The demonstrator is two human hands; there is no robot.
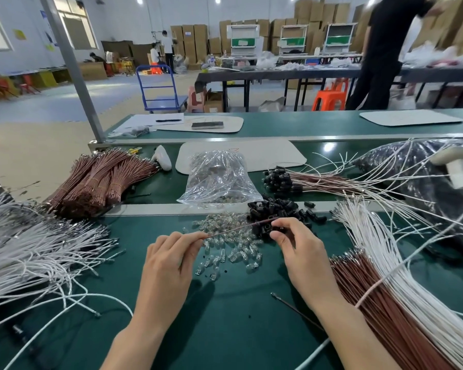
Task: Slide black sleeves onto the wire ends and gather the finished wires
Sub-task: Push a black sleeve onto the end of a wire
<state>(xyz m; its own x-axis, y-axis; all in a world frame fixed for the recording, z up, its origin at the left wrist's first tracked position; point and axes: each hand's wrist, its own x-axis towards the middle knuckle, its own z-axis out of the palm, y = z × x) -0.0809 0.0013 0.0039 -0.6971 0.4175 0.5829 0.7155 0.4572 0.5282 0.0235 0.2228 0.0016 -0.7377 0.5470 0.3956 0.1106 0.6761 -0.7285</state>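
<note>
- Left grip (171,260) pinches the wire (238,228) at its near end; right grip (297,244) pinches the tip, fingers hiding any sleeve there.
- Best held taut and straight, so a sleeve slides on squarely.
- Clear caps (233,249) lie on the counter (225,329) under the wire; they could snag.
- Loose sleeves (278,205) just beyond the right grip; finished wires (278,180) farther.

bright overhead light, warped edges
</note>
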